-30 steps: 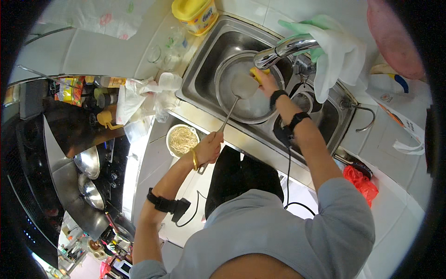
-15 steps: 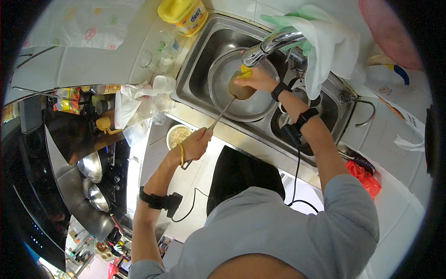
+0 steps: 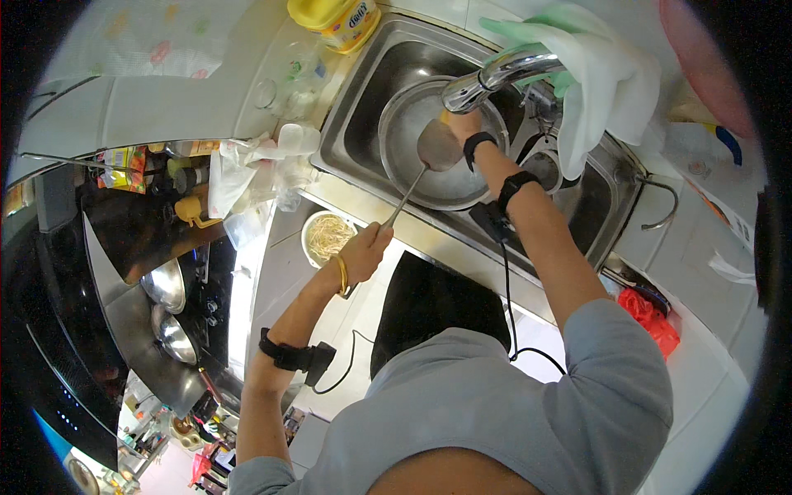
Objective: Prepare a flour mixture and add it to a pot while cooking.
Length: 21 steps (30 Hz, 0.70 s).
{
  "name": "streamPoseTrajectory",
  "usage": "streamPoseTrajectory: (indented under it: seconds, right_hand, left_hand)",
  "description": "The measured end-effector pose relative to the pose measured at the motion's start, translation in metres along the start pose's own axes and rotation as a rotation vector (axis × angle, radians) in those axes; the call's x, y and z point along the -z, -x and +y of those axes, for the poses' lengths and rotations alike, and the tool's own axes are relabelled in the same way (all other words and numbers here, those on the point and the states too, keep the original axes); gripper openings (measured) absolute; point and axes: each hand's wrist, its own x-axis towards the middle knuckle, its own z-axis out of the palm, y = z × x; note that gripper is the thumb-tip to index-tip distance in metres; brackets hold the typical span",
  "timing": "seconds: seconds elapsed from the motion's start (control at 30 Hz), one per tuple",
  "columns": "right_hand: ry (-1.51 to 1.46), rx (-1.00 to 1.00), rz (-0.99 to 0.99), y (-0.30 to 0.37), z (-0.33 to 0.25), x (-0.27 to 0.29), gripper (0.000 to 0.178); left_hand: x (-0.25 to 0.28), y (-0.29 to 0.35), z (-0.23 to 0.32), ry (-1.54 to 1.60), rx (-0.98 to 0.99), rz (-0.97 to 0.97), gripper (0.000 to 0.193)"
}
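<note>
My left hand (image 3: 365,252) is closed round the handle of a metal wok spatula (image 3: 439,145). Its broad blade is raised over a round metal basin (image 3: 394,176) standing in the left bowl of the sink (image 3: 351,136). My right hand (image 3: 464,125) is just beyond the blade, under the faucet (image 3: 466,92), which hides part of it. At its fingers shows a bit of yellow, seemingly a sponge (image 3: 445,117); most of it is hidden. Water lies in the basin.
Rubber gloves (image 3: 590,91) hang over the faucet. A yellow tub (image 3: 342,25) stands at the sink's far left corner. Below the counter edge is a bowl of pale shreds (image 3: 328,235). A pot (image 3: 543,165) sits in the right bowl. Pans (image 3: 169,285) are at the left.
My right hand has drawn off the spatula blade to beyond it, with the yellow sponge now mostly hidden. The spatula's blade shows more fully. The whole view has shifted slightly.
</note>
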Motion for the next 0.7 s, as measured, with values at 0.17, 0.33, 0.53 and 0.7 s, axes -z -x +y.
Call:
streamPoseTrajectory:
  seconds: [0.17,0.33,0.53,0.7]
  right_hand:
    - [-1.209,-0.341,-0.468,-0.004,0.019,0.041,0.016]
    - [-0.929,-0.022,-0.217,0.032,-0.015,0.050,0.017]
    - [0.090,0.208,-0.109,0.057,-0.054,0.058,0.042]
    - [0.059,0.772,-0.073,0.079,-0.072,0.017,0.049]
  left_hand:
    - [0.005,0.010,-0.011,-0.397,-0.077,0.313,0.026]
    - [-0.006,-0.006,-0.044,-0.372,-0.064,0.405,0.026]
    - [-0.002,-0.004,-0.039,-0.513,-0.043,0.500,0.027]
    - [-0.003,-0.007,-0.019,-0.598,-0.094,0.535,0.026]
